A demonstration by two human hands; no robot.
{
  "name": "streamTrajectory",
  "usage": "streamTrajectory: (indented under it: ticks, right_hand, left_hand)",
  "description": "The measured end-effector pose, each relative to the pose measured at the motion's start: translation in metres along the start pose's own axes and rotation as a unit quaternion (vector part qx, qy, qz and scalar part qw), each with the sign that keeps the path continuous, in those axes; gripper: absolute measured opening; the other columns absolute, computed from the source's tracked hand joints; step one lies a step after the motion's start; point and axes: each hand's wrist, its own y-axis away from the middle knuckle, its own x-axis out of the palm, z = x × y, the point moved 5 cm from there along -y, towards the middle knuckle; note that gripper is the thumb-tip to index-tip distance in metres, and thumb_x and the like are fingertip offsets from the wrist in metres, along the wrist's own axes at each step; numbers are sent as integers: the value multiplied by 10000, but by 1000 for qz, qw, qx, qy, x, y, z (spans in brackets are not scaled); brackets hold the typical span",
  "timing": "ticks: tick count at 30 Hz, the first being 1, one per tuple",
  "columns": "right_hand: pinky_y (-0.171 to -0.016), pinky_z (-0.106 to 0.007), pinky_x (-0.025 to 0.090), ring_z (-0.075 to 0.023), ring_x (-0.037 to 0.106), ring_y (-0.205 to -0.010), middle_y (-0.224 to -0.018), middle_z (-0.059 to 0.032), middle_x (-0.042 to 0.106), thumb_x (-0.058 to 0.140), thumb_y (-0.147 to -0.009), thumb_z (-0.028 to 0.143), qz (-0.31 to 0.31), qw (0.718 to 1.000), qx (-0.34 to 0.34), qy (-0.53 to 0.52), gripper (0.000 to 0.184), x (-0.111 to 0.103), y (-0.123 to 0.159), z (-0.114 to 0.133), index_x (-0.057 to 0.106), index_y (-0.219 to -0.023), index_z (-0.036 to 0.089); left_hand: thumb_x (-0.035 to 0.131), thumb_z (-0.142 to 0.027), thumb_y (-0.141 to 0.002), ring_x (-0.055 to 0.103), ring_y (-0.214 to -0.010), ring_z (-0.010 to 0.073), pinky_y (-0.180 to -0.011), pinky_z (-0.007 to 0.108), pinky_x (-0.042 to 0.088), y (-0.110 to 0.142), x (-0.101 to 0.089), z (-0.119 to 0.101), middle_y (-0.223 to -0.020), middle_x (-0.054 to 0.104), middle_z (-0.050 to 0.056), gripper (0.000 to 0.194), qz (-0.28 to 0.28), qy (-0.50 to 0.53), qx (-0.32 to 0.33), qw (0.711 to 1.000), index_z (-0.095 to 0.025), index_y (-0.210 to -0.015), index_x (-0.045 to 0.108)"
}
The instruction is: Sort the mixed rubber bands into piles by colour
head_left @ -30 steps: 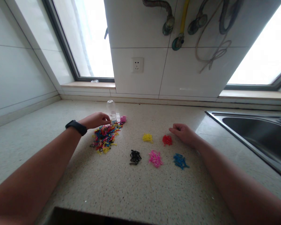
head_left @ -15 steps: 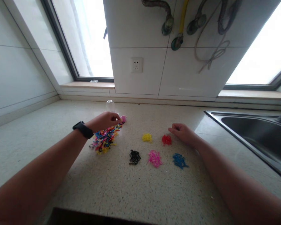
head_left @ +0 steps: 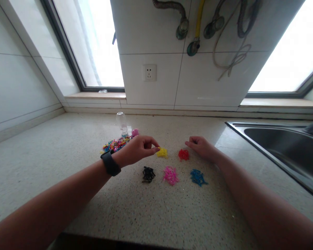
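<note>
Speckled stone-like countertop point(head_left: 135, 215), smooth with soft sheen. Small rubbery bands, matt: yellow pile point(head_left: 162, 152), red pile point(head_left: 183, 154), black pile point(head_left: 148, 174), pink pile point(head_left: 170, 175), blue pile point(head_left: 197, 177), mixed pile point(head_left: 114, 144). Clear glossy plastic bottle point(head_left: 121, 123). Brushed steel sink point(head_left: 284, 149). Glossy white wall tiles point(head_left: 208, 80). Matt black wristband point(head_left: 110, 163).

No readable text, label, brand or number anywhere: none on wall socket point(head_left: 149, 72), wristband point(head_left: 111, 163) or tabletop point(head_left: 156, 208).
</note>
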Motion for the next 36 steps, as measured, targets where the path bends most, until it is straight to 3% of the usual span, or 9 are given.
streamTrajectory:
  ticks: [8,16,36]
  right_hand:
    - [-524,-274,250,-113,290,-556,-573,59,306,546,-814,552,0,1000,-9,-1,435,1,-1,2,362,-599,221]
    - [-521,-266,250,-110,299,-554,-562,57,319,553,-806,555,0,1000,-9,-2,432,3,-3,-1,387,-600,213]
    - [-523,-271,243,-106,282,-545,-569,65,302,559,-807,518,2,1000,2,-4,412,3,-2,1,363,-600,220]
  left_hand:
    - [614,-387,-873,446,-551,92,-536,255,305,0,15,3,-640,560,-8,235,4,-91,7,996,-186,-936,718]
    - [603,-453,-875,518,-576,120,-565,281,311,-4,27,9,-674,631,20,273,17,-170,8,985,-217,-893,740]
    - [593,-493,-882,559,-611,149,-581,281,319,-3,31,12,-716,670,21,285,44,-217,14,975,-249,-917,736]
